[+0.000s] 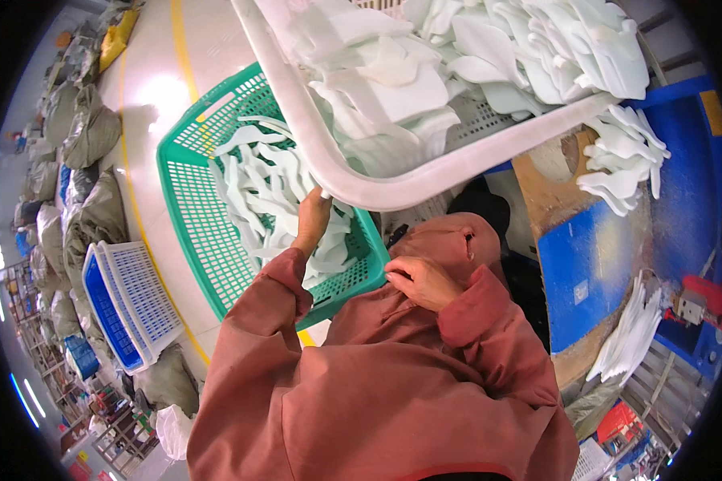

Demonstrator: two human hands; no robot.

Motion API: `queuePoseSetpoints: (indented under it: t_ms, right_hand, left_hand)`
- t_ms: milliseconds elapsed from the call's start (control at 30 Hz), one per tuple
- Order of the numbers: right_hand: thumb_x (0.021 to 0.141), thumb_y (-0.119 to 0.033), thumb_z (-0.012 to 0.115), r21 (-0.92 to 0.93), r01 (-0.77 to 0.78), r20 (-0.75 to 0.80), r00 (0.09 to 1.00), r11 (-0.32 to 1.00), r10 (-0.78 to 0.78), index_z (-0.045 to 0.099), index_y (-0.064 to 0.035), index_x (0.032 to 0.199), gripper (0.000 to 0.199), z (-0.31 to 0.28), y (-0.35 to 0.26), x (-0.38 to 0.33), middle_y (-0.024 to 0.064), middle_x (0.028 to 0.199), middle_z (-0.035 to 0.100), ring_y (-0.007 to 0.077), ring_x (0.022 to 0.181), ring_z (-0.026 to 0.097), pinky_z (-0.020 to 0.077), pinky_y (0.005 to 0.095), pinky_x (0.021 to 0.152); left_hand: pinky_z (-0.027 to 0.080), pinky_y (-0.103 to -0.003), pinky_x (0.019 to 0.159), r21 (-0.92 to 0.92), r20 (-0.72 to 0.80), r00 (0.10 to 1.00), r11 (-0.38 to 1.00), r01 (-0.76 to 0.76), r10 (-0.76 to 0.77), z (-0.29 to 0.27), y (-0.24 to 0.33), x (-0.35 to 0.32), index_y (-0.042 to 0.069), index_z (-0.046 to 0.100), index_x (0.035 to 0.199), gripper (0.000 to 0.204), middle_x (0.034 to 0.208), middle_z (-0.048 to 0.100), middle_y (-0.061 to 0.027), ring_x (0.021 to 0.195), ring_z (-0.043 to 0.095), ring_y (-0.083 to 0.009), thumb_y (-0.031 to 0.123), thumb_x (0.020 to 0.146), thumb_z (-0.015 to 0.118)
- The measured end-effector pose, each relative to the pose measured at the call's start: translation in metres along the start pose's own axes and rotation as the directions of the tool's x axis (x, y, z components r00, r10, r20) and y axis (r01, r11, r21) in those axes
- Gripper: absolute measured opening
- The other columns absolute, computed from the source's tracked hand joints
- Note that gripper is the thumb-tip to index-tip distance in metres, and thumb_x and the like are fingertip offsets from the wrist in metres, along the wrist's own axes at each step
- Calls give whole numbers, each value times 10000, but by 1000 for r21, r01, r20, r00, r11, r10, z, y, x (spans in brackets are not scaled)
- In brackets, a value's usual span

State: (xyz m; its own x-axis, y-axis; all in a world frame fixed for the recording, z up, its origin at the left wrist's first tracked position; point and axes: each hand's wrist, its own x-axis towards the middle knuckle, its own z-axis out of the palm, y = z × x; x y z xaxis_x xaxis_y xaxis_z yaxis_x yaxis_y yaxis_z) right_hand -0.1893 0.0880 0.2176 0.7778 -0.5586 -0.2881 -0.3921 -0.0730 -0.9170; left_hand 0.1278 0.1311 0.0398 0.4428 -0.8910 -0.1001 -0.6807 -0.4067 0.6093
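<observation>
My left hand (314, 218) is over the green basket (176, 172), its fingertips up against the underside of the white tub's rim (361, 192). Its fingers look closed, and the rim and the hand itself hide what they hold, if anything. Beneath it, curved white foam-like pieces (253, 180) lie loosely heaped in the green basket. My right hand (422, 282) hangs low over my lap, with thumb and loosely bent fingers apart and nothing visible in them. Its fingertips are close to the green basket's near right edge; whether they touch it I cannot tell.
Larger white pieces (529, 56) fill the tub. At right, a blue-and-brown board (590, 272) stands near more white pieces (626, 156) and a stack of thin white strips (630, 333). Stacked white and blue crates (140, 297) and grey sacks (92, 136) line the left.
</observation>
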Motion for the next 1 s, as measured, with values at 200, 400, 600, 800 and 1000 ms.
queuePoseSetpoints:
  t_ms: [200, 400, 600, 800, 1000]
  right_hand:
    - [984, -185, 662, 71, -18, 18, 1000, 997, 16, 727, -1, 1040, 203, -7, 3, 7, 186, 948, 746, 350, 892, 717, 553, 418, 796]
    - [995, -178, 641, 154, -110, 52, 993, 982, 103, 723, 10, 1061, 216, -13, 11, 8, 156, 956, 747, 278, 874, 708, 547, 384, 793]
    - [1000, -200, 652, 175, -182, 35, 983, 968, 179, 719, 4, 1119, 245, -10, 25, 11, 157, 996, 752, 249, 898, 713, 555, 358, 816]
    - [993, -205, 671, 132, -234, 49, 972, 963, 229, 709, 2, 1174, 277, -9, 29, 15, 149, 1023, 762, 230, 895, 717, 564, 357, 823]
    - [998, -198, 678, 150, -306, 82, 951, 940, 297, 703, 12, 1181, 280, -9, 30, 18, 125, 1017, 754, 196, 865, 692, 558, 339, 796]
  left_hand:
    - [575, -349, 743, -475, -154, 876, 812, 340, -457, -71, -14, 40, -32, 643, 1170, 362, 1005, 745, -149, 863, 716, -207, 248, 966, 747]
    - [542, -443, 964, -487, 21, 934, 812, 321, -356, -42, -47, 68, -19, 568, 1389, 676, 1269, 662, -223, 1111, 671, -321, 399, 910, 797]
    - [405, -466, 1171, -208, -118, 858, 857, 471, -500, -14, -49, 67, -165, 404, 1499, 1037, 1460, 522, -382, 1380, 515, -470, 495, 819, 825]
    - [455, -442, 1099, -446, -30, 789, 714, 539, -614, -11, -39, 74, -191, 492, 1379, 1045, 1366, 591, -369, 1283, 597, -449, 594, 776, 829]
    - [492, -430, 1061, -455, 26, 799, 704, 544, -601, -9, -21, 73, -203, 492, 1360, 1074, 1360, 589, -354, 1250, 621, -414, 607, 752, 848]
